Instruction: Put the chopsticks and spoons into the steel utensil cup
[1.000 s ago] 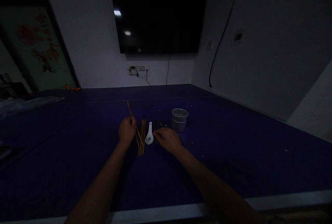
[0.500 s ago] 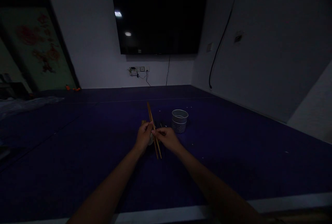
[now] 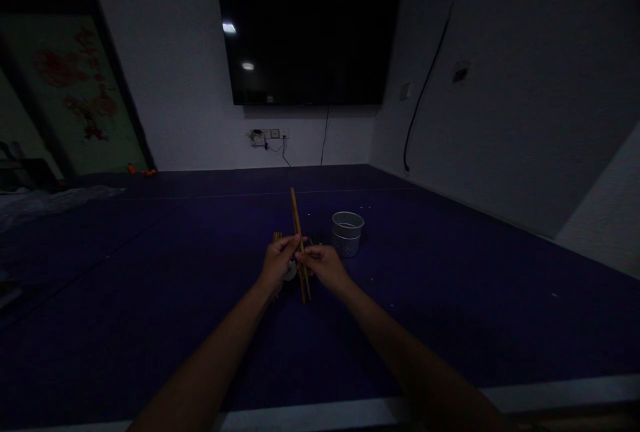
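Holds chopsticks (image 3: 296,212), seemingly two, at about mid-length with left hand (image 3: 279,262) and right hand (image 3: 323,264), both curled nearly closed in a thumb-and-finger pinch. Has loose chopsticks (image 3: 277,236) at nine o'clock from the grip, partly hidden by left hand; a white spoon (image 3: 291,273) at eight, mostly hidden; a grey cup (image 3: 348,239) at two, just beyond right hand. Could lose one chopstick through a slack thumb; could scatter the loose chopsticks or nudge the spoon by lowering left hand, or knock the cup by swinging right hand outward.
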The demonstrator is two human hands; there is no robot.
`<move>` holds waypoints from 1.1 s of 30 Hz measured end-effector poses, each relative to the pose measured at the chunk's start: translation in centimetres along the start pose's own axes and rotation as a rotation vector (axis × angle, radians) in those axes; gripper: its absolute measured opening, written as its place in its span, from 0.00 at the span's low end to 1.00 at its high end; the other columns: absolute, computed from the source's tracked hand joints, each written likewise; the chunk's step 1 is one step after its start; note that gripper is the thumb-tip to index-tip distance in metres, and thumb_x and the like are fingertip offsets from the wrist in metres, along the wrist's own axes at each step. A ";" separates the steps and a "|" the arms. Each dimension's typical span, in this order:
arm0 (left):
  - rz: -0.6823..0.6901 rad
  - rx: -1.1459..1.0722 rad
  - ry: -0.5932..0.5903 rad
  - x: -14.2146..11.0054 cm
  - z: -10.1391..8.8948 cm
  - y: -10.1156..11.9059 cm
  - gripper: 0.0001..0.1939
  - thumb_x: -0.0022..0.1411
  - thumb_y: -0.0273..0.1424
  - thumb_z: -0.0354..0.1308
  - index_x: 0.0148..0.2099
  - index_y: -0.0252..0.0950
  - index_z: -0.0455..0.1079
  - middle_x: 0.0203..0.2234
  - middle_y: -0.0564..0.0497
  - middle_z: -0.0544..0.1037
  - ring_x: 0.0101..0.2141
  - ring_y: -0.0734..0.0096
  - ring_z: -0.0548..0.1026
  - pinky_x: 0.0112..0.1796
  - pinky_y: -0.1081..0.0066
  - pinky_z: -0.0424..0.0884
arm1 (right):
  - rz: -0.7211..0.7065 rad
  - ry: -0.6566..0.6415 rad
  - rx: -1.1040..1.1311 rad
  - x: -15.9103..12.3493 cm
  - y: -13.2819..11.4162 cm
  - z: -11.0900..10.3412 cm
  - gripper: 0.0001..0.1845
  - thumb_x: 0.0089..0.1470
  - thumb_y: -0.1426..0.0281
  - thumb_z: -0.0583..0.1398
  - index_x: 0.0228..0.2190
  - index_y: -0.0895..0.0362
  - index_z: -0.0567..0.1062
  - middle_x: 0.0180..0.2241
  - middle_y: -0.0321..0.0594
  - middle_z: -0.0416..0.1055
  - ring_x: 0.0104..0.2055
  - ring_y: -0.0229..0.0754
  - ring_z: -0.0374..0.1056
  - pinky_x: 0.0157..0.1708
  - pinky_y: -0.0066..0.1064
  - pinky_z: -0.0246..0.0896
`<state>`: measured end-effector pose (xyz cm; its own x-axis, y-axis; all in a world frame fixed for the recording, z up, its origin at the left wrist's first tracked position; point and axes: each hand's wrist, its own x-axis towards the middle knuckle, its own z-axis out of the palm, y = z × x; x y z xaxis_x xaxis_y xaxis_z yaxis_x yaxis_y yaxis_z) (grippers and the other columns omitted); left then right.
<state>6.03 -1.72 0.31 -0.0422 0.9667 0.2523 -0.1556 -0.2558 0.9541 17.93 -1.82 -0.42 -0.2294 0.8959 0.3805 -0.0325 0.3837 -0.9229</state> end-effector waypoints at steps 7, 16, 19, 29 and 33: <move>-0.043 -0.033 -0.061 0.0 -0.1 0.0 0.26 0.45 0.45 0.63 0.43 0.32 0.75 0.25 0.49 0.76 0.24 0.75 0.69 0.26 0.76 0.63 | -0.001 0.009 -0.010 0.2 0.1 -0.1 0.21 0.40 0.52 0.62 0.18 0.59 0.74 0.15 0.33 0.66 0.17 0.31 0.58 0.18 0.23 0.52; -0.019 -0.044 -0.028 0.2 -0.2 -0.3 0.20 0.47 0.44 0.61 0.35 0.32 0.75 0.22 0.52 0.74 0.24 0.76 0.69 0.27 0.76 0.64 | -0.003 0.101 -0.025 -0.1 0.0 -0.1 0.22 0.41 0.50 0.61 0.19 0.59 0.73 0.16 0.34 0.67 0.17 0.33 0.61 0.17 0.24 0.53; -0.031 -0.087 -0.047 0.3 -0.1 -0.2 0.19 0.47 0.44 0.62 0.34 0.32 0.74 0.23 0.52 0.74 0.23 0.78 0.69 0.27 0.77 0.64 | -0.006 0.225 -0.034 0.0 -0.2 -0.3 0.23 0.44 0.50 0.60 0.18 0.58 0.71 0.15 0.34 0.65 0.17 0.33 0.60 0.17 0.24 0.54; -0.212 -0.084 -0.394 -1.2 0.6 0.3 0.22 0.43 0.45 0.65 0.34 0.31 0.74 0.18 0.53 0.72 0.19 0.78 0.68 0.25 0.76 0.64 | -0.080 0.271 -0.057 0.5 -1.6 -1.5 0.24 0.46 0.49 0.58 0.22 0.59 0.74 0.16 0.32 0.61 0.19 0.33 0.58 0.19 0.25 0.51; -0.188 -0.065 -0.383 -1.6 1.1 0.3 0.24 0.41 0.47 0.66 0.33 0.30 0.73 0.20 0.51 0.74 0.21 0.77 0.70 0.25 0.76 0.64 | -0.012 0.270 0.047 0.3 -2.2 -1.3 0.25 0.43 0.48 0.59 0.23 0.59 0.73 0.13 0.29 0.57 0.15 0.31 0.53 0.14 0.24 0.45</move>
<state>7.10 -3.35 0.36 0.3606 0.9238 0.1289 -0.1883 -0.0632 0.9801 19.23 -2.11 1.84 0.0388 0.9211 0.3875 -0.0797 0.3894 -0.9176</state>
